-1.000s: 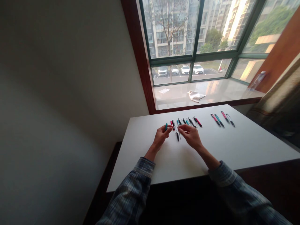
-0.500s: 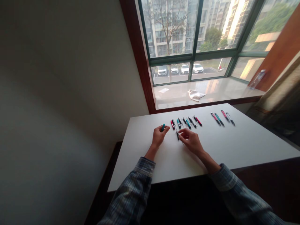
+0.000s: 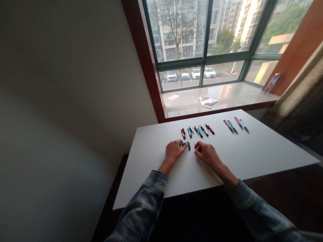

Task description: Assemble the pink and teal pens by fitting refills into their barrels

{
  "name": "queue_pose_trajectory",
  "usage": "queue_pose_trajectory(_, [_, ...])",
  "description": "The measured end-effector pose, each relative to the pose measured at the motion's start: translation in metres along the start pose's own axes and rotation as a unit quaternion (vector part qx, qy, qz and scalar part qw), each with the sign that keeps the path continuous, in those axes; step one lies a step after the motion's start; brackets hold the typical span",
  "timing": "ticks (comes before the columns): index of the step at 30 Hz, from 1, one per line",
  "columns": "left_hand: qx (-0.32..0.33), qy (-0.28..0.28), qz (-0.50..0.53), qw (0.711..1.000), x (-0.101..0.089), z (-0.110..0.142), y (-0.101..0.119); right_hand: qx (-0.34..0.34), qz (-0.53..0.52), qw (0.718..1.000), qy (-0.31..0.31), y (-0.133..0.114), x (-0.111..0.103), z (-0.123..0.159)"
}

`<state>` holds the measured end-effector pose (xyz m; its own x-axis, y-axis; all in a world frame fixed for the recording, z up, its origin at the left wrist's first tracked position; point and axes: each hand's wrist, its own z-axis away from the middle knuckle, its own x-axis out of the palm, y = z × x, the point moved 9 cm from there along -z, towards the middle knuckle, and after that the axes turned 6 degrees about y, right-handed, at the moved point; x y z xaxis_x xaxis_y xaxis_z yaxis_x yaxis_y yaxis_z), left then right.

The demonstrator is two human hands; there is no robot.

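My left hand (image 3: 174,150) is closed around a teal pen barrel (image 3: 182,144), which lies nearly level low over the table. Its fingertips are right beside a small black pen grip (image 3: 189,146) on the tabletop; whether they touch it I cannot tell. My right hand (image 3: 205,152) is pinched on a thin pen refill (image 3: 194,144), whose slim end sticks up past the fingers. Beyond both hands is a row of pen parts: a pink barrel (image 3: 182,134), a teal barrel (image 3: 200,132) and a red barrel (image 3: 210,129), with black grips and thin refills among them.
Several whole pens lie at the right of the white table (image 3: 151,188), a teal pen (image 3: 232,126) and a white pen (image 3: 244,126) among them. On the windowsill behind are a crumpled cloth (image 3: 208,101) and a clear bottle (image 3: 272,83). A wall borders the left.
My left hand has turned the teal barrel from upright to nearly level and come close to the black grip. My right hand has drawn back toward me with the refill.
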<state>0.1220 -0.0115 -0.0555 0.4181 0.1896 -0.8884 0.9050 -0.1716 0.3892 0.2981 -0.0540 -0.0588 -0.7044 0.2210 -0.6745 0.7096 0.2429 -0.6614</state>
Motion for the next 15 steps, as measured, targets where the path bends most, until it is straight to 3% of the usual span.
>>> queue_pose_trajectory(6, [0.011,-0.007,0.041,0.999,-0.005,-0.001,-0.005,-0.009,0.018,1.000,-0.010,-0.001,0.011,-0.018])
queue_pose_trajectory(12, [0.033,-0.023,0.068,0.997,-0.001,0.001,-0.001,-0.022,-0.067,0.997,0.007,0.003,0.008,-0.010])
queue_pose_trajectory(15, [0.034,-0.004,0.151,0.988,-0.004,-0.001,0.002,-0.011,-0.103,0.995,0.003,0.005,0.008,-0.007])
